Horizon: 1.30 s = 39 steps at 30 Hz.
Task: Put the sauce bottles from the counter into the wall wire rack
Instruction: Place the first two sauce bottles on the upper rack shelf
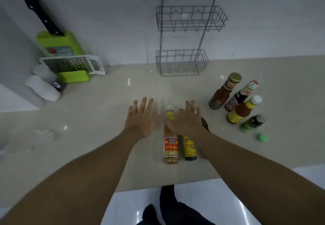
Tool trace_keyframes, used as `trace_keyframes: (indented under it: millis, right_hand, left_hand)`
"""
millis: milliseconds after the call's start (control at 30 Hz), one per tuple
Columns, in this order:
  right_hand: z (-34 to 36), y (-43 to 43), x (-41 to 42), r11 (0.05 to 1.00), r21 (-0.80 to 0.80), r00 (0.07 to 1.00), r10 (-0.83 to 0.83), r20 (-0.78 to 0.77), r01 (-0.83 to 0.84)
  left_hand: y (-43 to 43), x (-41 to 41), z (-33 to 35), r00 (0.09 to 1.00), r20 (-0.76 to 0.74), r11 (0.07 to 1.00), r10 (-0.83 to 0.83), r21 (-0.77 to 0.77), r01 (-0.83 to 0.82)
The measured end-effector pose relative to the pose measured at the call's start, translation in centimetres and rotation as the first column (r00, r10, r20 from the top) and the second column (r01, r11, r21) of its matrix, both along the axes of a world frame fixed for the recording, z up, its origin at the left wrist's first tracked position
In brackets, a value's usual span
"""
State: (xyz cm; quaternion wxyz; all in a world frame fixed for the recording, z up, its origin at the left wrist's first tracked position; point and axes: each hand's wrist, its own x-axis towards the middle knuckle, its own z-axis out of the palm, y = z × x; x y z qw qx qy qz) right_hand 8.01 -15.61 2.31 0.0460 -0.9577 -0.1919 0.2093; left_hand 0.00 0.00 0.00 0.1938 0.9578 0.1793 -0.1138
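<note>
A grey two-tier wire rack (186, 33) hangs on the wall with both baskets holding nothing. A tall bottle with a red and yellow label (170, 147) stands on the counter between my hands. A dark bottle with a yellow label (190, 148) stands beside it, partly hidden under my right wrist. My left hand (142, 117) hovers open, left of the tall bottle. My right hand (187, 117) is open, fingers spread, just right of its neck. At the right stand a gold-capped bottle (223, 93), a dark sauce bottle (241, 95), a yellow-labelled bottle (243, 110) and a green bottle (252, 123).
A green knife block (59, 43) with a black-handled knife, a grater (73, 64) and white containers (43, 87) sit at the back left. A small green cap (261, 137) lies near the green bottle. The counter's front edge (167, 183) is close below the bottles.
</note>
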Motion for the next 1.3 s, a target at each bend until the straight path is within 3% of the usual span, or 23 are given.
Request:
trace_keyframes:
  millis: [133,433,567,833,1000,1300]
  right_hand:
    - [-1.8,0.1,-0.5,0.995,-0.033,0.986,0.093,0.141,-0.089]
    - [-5.4,-0.2,-2.2,0.994,0.045,0.973,0.089,0.214,-0.101]
    - [-6.4,0.3,-2.4,0.998,0.015,0.971,0.062,0.230,-0.067]
    - [-7.2,0.7,-3.1,0.980,0.182,0.983,-0.102,0.150,0.074]
    - [-7.8,0.6,-3.8,0.934,0.347,0.957,-0.174,0.231,0.086]
    - [-6.0,0.9,-3.9,0.707,0.680,0.978,-0.187,-0.089,0.197]
  left_hand:
    - [-0.6,0.3,-3.2,1.000,-0.010,1.000,0.027,0.007,-0.027]
    - [-1.3,0.4,-8.7,0.998,-0.011,0.998,0.061,-0.010,-0.061]
    - [-1.6,-0.4,-10.4,0.999,-0.013,0.995,0.030,0.091,-0.029]
    - [-1.5,-0.4,-11.5,0.999,0.033,0.982,0.006,0.189,-0.012]
    - [-1.4,-0.3,-11.9,0.999,0.033,0.982,-0.009,0.190,0.002]
    - [-1.7,-0.2,-11.1,1.000,-0.021,0.978,0.000,0.209,0.005]
